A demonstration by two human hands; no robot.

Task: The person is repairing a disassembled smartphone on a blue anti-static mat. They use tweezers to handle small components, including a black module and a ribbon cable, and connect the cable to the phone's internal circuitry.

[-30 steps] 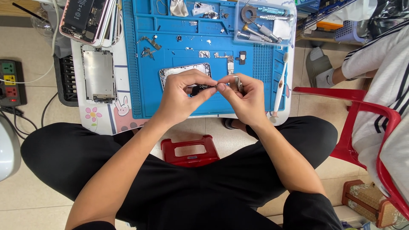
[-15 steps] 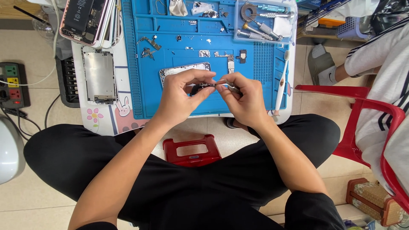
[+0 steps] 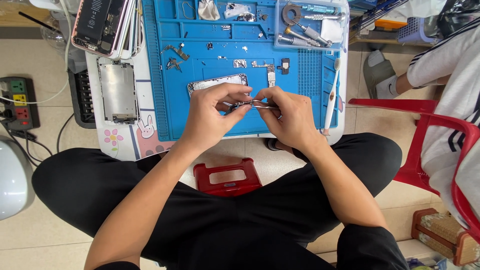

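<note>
The left hand (image 3: 212,112) and the right hand (image 3: 290,117) meet over the near part of the blue work mat (image 3: 220,45), fingertips almost touching. The right hand's fingers are pinched together on slim metal tweezers (image 3: 260,104), which point left toward the other hand. The left hand's thumb and forefinger are closed on a small dark part (image 3: 239,104) at the tweezer tips; it is too small to tell what kind of part it is. Both hands hover just above an opened phone frame (image 3: 217,82) that lies on the mat, its far edge showing beyond the knuckles.

Farther out on the mat lie small metal brackets (image 3: 175,52), scattered screws and a small black component (image 3: 285,64). At the mat's far right corner a clear tray (image 3: 310,22) holds screwdriver handles and a roll of tape. A white toothbrush (image 3: 331,95) lies along the mat's right edge. Left of the mat, on the white tabletop (image 3: 120,142), rests a silver metal phone plate (image 3: 118,90), and beyond it a stack of opened phones (image 3: 102,22).

Below the hands, between the person's crossed black-trousered legs, stands a small red stool (image 3: 227,175). A power strip (image 3: 17,102) lies on the floor at the left. At the right, another person in a white striped sleeve (image 3: 440,65) sits on a red plastic chair (image 3: 430,125).
</note>
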